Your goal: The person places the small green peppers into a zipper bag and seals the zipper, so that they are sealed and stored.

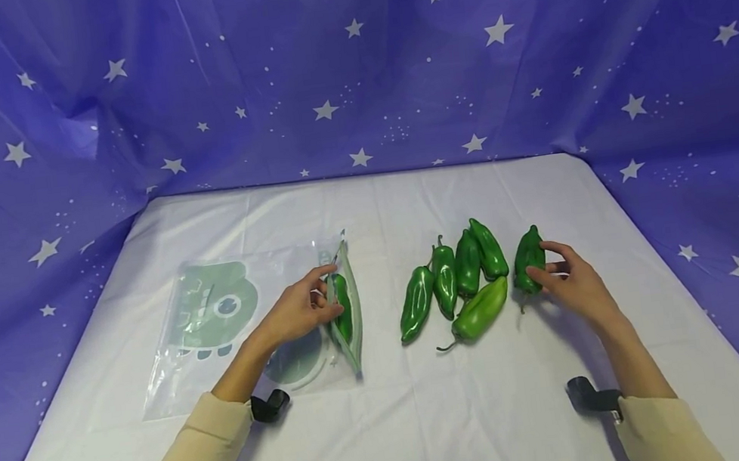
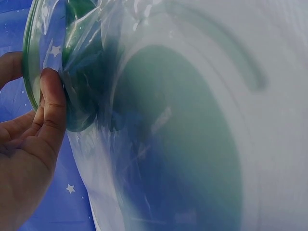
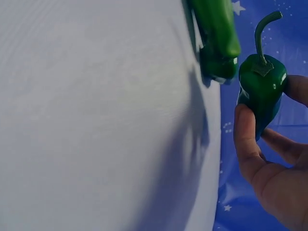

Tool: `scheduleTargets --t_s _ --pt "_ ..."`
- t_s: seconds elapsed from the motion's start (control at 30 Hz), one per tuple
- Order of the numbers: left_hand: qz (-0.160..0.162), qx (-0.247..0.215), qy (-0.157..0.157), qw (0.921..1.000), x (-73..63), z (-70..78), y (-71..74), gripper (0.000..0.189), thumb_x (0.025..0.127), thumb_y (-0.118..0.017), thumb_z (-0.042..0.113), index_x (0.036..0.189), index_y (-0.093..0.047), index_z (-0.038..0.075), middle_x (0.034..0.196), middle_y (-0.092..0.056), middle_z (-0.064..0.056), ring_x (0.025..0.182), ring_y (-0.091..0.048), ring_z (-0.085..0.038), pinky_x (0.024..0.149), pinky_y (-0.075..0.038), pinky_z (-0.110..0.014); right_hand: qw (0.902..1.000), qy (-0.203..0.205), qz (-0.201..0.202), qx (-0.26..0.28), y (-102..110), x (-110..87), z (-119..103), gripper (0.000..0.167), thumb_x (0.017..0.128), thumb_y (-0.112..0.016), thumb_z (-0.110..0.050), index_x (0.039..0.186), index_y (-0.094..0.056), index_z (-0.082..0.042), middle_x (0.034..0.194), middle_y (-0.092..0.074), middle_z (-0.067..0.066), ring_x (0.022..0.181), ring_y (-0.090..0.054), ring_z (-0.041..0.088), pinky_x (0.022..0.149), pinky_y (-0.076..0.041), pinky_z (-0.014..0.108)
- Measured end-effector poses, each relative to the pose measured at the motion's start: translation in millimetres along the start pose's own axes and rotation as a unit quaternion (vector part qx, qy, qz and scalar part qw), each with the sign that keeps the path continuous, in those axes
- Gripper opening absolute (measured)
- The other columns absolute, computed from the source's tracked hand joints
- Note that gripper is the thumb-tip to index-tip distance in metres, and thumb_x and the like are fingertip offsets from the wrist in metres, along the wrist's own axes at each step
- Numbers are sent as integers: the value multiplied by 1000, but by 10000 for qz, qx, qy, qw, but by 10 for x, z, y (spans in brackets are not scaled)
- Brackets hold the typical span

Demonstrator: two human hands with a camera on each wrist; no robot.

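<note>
My left hand [image 1: 286, 316] pinches the open mouth of a clear plastic zip bag [image 1: 181, 381] printed with green cartoon shapes. The bag lies flat on the left of the table, its mouth held up and facing right. Just inside the opening is a green pepper [image 1: 344, 309]; in the left wrist view this pepper [image 2: 82, 91] shows through the plastic beside my fingers. Between thumb and fingers, my right hand [image 1: 578, 289] holds another dark green pepper [image 1: 527, 262] above the table's right side. Its curved stem points up in the right wrist view, where the pepper [image 3: 262, 84] is seen closely.
Several more green peppers [image 1: 445, 279] lie grouped between my hands, a lighter one [image 1: 483, 310] at the front of the group. A white cloth [image 1: 432, 421] covers the table. Purple star-patterned sheeting [image 1: 392, 68] rises behind and along both sides.
</note>
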State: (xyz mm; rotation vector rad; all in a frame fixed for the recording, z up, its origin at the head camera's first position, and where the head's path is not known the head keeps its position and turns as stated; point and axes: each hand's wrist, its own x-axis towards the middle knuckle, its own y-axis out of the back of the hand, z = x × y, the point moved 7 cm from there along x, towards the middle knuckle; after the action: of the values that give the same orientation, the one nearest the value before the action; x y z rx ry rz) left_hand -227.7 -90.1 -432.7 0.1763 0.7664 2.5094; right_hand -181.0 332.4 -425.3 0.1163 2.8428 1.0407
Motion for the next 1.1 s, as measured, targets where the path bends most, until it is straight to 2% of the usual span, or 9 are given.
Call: scheduleTargets --t_s 0.2,0.53,0.8,1.1 --pt "-6 20 -1 10000 4 6 12 69 83 -72 13 143 -38 6 97 -51 -7 74 -56 -14 68 -46 -32 9998 202 25 -58 -2 -14 -169 72 90 -61 -47 148 -31 -16 117 -57 19 93 -59 20 70 -48 23" --pt "20 -9 -31 10000 15 3 22 69 83 -72 13 143 -38 6 97 -52 -7 74 -57 -15 68 -46 -33 9985 540 -41 75 -86 -64 -532 67 90 -64 -40 146 -35 -17 117 -59 20 95 -60 27 71 -47 23" --pt "-12 -83 -52 10000 -8 -19 -16 69 83 -72 12 143 -38 6 96 -51 -7 73 -57 -14 68 -46 -31 9985 459 -258 150 -214 -100 -605 69 89 -65 -42 147 -34 -20 119 -58 18 99 -59 30 76 -46 31" --pt "-2 -48 -87 10000 -9 -12 -7 68 83 -72 13 142 -39 6 96 -50 -8 72 -55 -14 64 -44 -28 9969 643 -397 223 -323 -126 -771 66 89 -65 -41 145 -37 -23 119 -57 17 100 -59 29 77 -47 34"
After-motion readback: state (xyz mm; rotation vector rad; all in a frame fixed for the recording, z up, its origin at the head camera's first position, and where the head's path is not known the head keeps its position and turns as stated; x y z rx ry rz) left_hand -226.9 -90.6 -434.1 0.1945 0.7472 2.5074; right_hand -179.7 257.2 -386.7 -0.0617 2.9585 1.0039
